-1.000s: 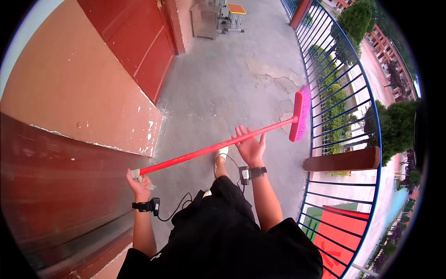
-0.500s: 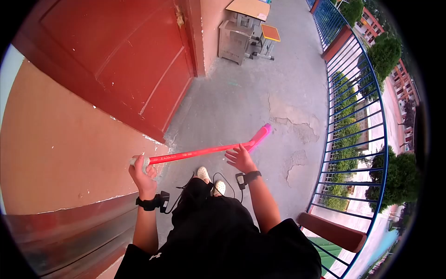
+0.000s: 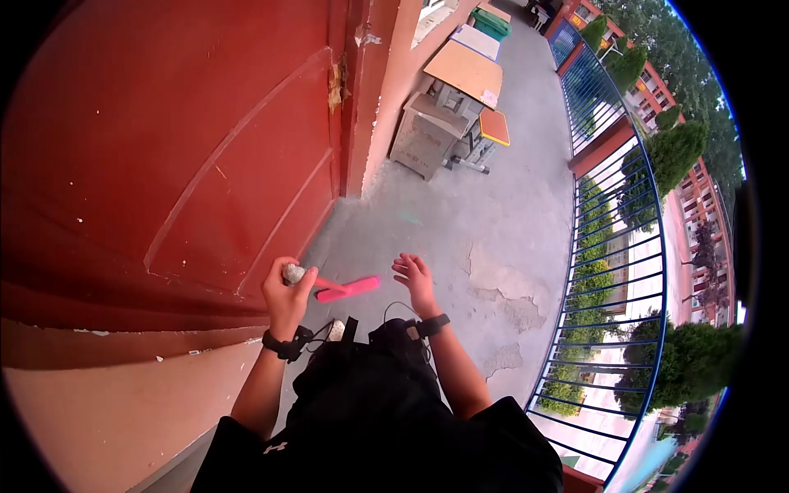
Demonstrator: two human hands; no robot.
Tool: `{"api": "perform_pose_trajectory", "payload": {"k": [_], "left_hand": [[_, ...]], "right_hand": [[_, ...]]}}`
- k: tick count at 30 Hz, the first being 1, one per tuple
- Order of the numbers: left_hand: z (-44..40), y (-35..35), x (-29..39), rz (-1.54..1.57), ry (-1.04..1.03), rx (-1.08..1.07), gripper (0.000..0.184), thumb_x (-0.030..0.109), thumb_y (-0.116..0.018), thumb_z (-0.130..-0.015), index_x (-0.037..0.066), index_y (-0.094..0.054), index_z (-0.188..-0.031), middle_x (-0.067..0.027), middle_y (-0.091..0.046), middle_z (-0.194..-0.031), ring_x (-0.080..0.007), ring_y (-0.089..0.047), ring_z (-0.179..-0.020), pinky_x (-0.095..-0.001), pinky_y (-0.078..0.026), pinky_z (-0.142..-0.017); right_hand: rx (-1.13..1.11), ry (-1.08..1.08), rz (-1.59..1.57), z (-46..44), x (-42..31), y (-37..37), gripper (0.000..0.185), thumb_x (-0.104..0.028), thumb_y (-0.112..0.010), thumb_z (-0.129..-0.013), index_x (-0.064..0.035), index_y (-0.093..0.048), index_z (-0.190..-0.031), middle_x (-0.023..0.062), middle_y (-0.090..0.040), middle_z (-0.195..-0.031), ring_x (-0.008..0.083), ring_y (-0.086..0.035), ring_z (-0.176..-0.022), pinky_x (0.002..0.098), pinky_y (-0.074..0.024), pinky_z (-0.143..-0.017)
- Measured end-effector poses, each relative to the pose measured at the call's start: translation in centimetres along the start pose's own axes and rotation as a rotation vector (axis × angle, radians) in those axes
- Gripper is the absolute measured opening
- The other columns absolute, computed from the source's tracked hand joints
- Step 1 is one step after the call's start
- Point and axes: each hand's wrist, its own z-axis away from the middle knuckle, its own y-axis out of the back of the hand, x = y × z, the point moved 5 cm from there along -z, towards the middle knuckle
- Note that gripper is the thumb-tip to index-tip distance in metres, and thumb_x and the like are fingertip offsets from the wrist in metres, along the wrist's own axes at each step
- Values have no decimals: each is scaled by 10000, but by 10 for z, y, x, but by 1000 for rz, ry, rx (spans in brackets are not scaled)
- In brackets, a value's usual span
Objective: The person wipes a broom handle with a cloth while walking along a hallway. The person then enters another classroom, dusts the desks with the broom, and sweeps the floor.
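Note:
My left hand (image 3: 288, 297) is wrapped round the taped top end of a broom with a red handle. The broom's pink head (image 3: 349, 289) is low, in front of my legs, to the right of that hand, and the handle looks foreshortened. My right hand (image 3: 417, 283) is raised to the right of the broom head, apart from it, fingers spread and holding nothing. Each wrist wears a black strap with a small device and a cable.
A large red door (image 3: 238, 164) stands close on the left. Ahead by the wall are a metal cabinet (image 3: 423, 144), a desk (image 3: 466, 72), a stool (image 3: 495, 127) and a green bin (image 3: 491, 23). A blue railing (image 3: 662, 287) runs along the right.
The broom has swung from pointing right to a steeper, foreshortened pose, its head now nearer my left hand. My right hand has separated from the handle. The view has advanced toward the door and furniture.

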Motion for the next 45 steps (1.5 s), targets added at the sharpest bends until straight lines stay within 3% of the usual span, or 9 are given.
{"api": "perform_pose_trajectory", "payload": {"k": [7, 13, 17, 21, 28, 33, 38, 42, 45], "left_hand": [[-108, -26, -19, -122, 92, 104, 244, 134, -793, -827, -1, -590, -812, 13, -565, -701, -67, -508, -662, -268, -434, -584], [-180, -66, -56, -316, 139, 230, 246, 122, -794, -812, -7, -584, -808, -5, -546, -681, -84, -501, -650, -279, -428, -575], [-202, -82, -96, -266, 398, 399, 228, 127, -791, -798, -2, -605, -824, -28, -590, -702, -99, -536, -676, -282, -456, -624], [-239, -96, -65, -494, 364, 515, 207, 127, -780, -795, -3, -621, -828, -34, -607, -708, -110, -568, -682, -269, -473, -639], [-293, -127, -76, -318, 438, 553, 159, 84, -752, -815, 5, -622, -864, -19, -607, -732, -89, -551, -695, -255, -451, -635], [-316, -129, -90, -278, 374, 593, 168, 80, -750, -821, 0, -603, -833, -15, -578, -719, -94, -525, -688, -261, -444, -633], [-326, -113, -83, -380, 391, 725, 200, 103, -763, -816, -9, -598, -823, -23, -568, -679, -95, -512, -644, -273, -441, -598], [-344, -88, -91, -407, 379, 843, 257, 162, -783, -810, -20, -606, -844, -67, -602, -658, -127, -550, -602, -311, -460, -568], [-357, -63, -99, -436, 428, 871, 290, 197, -787, -809, -26, -611, -866, -131, -635, -669, -171, -608, -613, -342, -485, -585]], "right_hand": [[-254, 387, 254, -161, -133, -133, 439, -250, -557, -1020, -2, -509, -1379, 127, -604, -1315, 241, -618, -1168, 371, -509, -954], [-320, 922, 424, -320, -269, -269, 701, -240, -575, -995, 4, -226, -1552, 226, -192, -1623, 361, -209, -1507, 474, -246, -1194], [-201, 1108, 530, -391, -295, -339, 858, -303, -599, -948, 24, -108, -1572, 331, -10, -1615, 523, -26, -1491, 595, -61, -1199], [-174, 1066, 525, -418, -285, -364, 930, -361, -618, -908, 56, -104, -1560, 393, 40, -1581, 570, 35, -1472, 662, -14, -1165], [-455, 1039, 583, -455, -288, -412, 857, -347, -572, -967, 67, -107, -1556, 402, 47, -1575, 567, 40, -1472, 653, -30, -1173], [-522, 1122, 465, -474, -321, -427, 619, -311, -587, -967, 35, -381, -1437, 275, -295, -1531, 466, -288, -1418, 536, -264, -1165], [-587, 1062, 404, -504, -319, -478, 535, -225, -628, -951, 13, -433, -1389, 260, -417, -1428, 447, -440, -1288, 465, -371, -1096], [-641, 1055, 368, -535, -339, -577, 582, -293, -605, -979, 11, -394, -1429, 260, -393, -1455, 418, -429, -1327, 437, -368, -1108], [-725, 794, 312, -561, -347, -670, 705, -441, -511, -1011, 43, -313, -1484, 281, -339, -1499, 432, -346, -1395, 455, -316, -1151]]}}
